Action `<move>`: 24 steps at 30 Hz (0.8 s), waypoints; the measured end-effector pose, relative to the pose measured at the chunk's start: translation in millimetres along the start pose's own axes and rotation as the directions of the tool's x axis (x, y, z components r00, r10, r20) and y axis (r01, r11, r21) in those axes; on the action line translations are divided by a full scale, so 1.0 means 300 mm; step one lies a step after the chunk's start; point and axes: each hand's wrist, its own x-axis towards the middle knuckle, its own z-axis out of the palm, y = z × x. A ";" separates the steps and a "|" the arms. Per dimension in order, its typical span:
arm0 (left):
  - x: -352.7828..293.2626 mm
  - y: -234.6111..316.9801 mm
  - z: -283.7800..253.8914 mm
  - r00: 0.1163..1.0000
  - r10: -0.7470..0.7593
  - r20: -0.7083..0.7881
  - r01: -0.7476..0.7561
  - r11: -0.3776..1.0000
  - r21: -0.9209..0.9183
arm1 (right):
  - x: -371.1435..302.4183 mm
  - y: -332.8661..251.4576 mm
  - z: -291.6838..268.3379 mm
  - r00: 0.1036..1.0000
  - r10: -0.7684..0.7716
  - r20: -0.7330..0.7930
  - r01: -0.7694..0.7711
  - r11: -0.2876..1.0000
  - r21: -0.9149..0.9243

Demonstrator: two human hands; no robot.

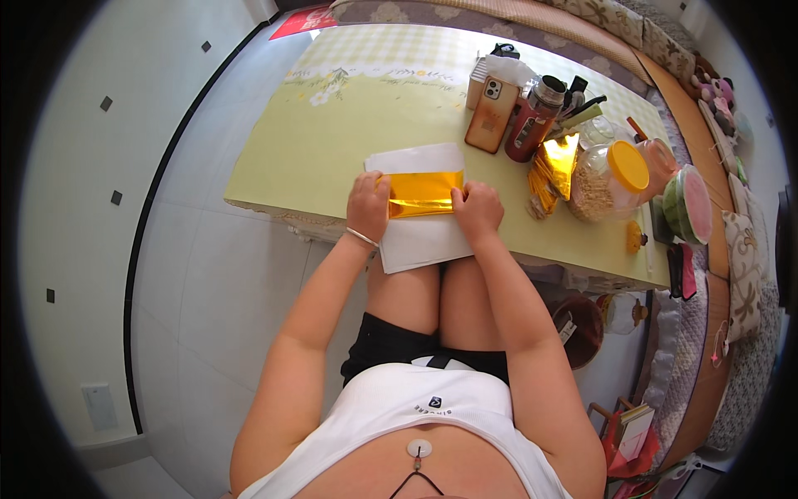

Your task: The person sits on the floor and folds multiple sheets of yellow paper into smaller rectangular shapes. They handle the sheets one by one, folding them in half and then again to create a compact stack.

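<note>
A shiny gold foil sheet (420,193), folded into a wide strip, lies across white paper (424,241) at the near edge of the table. My left hand (368,202) pinches the strip's left end, fingers closed over it. At the other end my right hand (478,208) grips the foil, thumb pressed on top. The paper sticks out past the table's edge above my thighs. To the right of my hands sits a pile of folded gold foil pieces (553,170).
On the yellow-green table (291,150) a phone (493,115) leans upright beside a red flask (532,125). Farther right stand a yellow-lidded jar (605,183) and a cut watermelon (687,204). A small yellow object (636,237) lies near the front edge. Below it stands a dark red bin (579,333).
</note>
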 end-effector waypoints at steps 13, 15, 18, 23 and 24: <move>-0.033 0.065 -0.018 0.833 0.143 0.534 -0.151 0.988 -0.029 | -0.029 0.014 0.000 0.994 0.022 -0.110 -0.011 0.995 0.097; -0.040 0.086 -0.027 0.838 0.144 0.527 -0.168 0.986 -0.001 | -0.028 0.023 0.002 0.991 0.014 -0.130 -0.001 0.995 0.103; -0.047 0.081 -0.019 0.824 0.137 0.550 -0.161 0.987 -0.005 | -0.029 0.037 0.016 0.994 0.022 -0.110 -0.010 0.994 0.109; -0.049 0.069 -0.010 0.764 0.134 0.631 -0.170 0.985 -0.004 | -0.021 0.036 0.035 0.992 0.006 -0.125 0.009 0.993 0.116; -0.047 0.063 -0.019 0.765 0.140 0.628 -0.177 0.984 -0.004 | -0.018 0.004 0.000 0.998 0.057 -0.004 -0.056 0.994 0.098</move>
